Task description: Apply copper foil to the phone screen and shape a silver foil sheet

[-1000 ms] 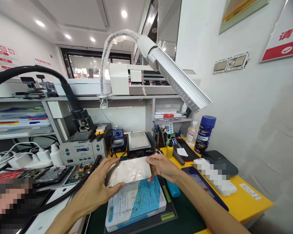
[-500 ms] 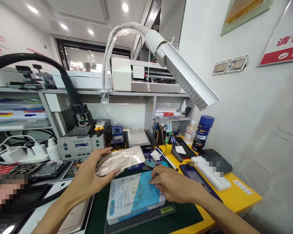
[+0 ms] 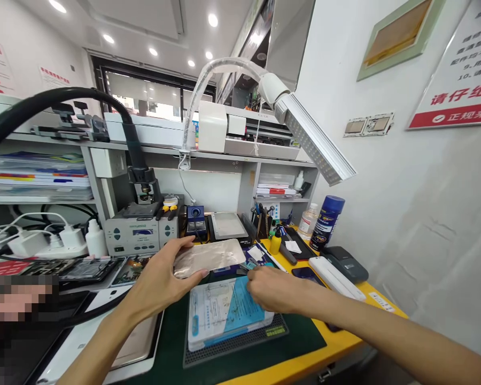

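My left hand (image 3: 170, 272) grips a flat, silvery wrapped packet (image 3: 210, 256) by its left end, thumb below and fingers above. Its free end points right, over the back of the work mat. My right hand (image 3: 266, 286) is closed at the upper right corner of a blue and white flat box (image 3: 228, 313), beside small metallic pieces (image 3: 250, 264); what its fingers hold, if anything, is hidden. Under the box is a dark perforated pad (image 3: 240, 345) on a green mat (image 3: 172, 342).
White and gold devices (image 3: 134, 345) lie at the left. Behind stand a grey station (image 3: 138, 235), a blue soldering unit (image 3: 195, 219) and a tool holder (image 3: 262, 222). A yellow bottle (image 3: 275, 243), blue spray can (image 3: 326, 222) and white device (image 3: 336, 278) sit right.
My right hand has moved from the box's top towards its back corner and the metallic pieces, its fingers now closed. My left hand still holds the packet. The camera view has shifted.
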Tool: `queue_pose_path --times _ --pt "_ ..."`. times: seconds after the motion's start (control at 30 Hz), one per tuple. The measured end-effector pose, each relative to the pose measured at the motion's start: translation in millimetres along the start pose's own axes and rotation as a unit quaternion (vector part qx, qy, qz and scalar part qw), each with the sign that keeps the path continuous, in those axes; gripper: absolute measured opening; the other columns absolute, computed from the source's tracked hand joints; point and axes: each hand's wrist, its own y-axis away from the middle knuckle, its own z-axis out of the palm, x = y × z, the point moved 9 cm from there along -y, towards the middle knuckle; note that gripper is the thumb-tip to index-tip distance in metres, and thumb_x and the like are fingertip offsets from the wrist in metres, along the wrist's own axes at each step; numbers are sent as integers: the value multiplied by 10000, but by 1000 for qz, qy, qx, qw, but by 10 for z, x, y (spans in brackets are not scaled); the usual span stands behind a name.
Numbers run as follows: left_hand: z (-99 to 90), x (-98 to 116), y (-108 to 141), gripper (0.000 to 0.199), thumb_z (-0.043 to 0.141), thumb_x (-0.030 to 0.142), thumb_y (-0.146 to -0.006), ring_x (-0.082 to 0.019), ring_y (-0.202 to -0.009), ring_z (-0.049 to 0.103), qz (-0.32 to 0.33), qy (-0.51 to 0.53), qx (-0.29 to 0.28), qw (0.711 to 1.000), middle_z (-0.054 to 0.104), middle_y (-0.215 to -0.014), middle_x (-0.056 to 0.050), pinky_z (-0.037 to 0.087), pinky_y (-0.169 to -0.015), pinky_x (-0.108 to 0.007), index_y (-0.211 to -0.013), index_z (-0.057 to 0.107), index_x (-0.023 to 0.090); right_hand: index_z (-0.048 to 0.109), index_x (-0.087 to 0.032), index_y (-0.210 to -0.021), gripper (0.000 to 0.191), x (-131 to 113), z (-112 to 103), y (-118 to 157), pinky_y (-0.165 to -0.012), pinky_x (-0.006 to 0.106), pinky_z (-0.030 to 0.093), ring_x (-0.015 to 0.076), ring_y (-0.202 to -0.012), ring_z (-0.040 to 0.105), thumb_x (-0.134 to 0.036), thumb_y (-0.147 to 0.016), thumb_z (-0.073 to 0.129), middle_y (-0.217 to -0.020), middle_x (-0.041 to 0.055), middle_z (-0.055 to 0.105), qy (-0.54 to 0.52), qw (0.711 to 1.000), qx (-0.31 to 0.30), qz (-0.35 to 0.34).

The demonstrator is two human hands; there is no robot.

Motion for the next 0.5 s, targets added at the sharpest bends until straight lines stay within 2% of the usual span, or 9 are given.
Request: queue_pose_path --times 0.1,0.2,0.5 --pt "-28 -35 -2 735 653 613 -813 -342 -1181 602 -10 10 -3 1000 625 -1294 -134 522 -958 -463 -1384 459 193 675 -112 -908 85 -87 58 -45 -747 344 576 177 -833 684 -180 -950 645 -934 46 701 60 997 -29 -28" --pt "-26 -70 5 750 640 629 -812 -346 -1197 592 -20 21 -19 999 621 -1300 -145 519 -966 -453 -1383 464 174 670 -111 -941 91 -97 69 -39 -753 351 580 185 -856 686 -197 -953 644 -957 51 698 87 995 -27 -44" --pt "231 -25 97 609 639 613 -816 -328 -1144 613 -1 18 -104 994 632 -1273 -108 534 -911 -403 -1278 568 222 660 -133 -942 112 -3 37 121 -760 359 572 186 -867 675 -233 -970 618 -944 34 686 45 997 50 -21"
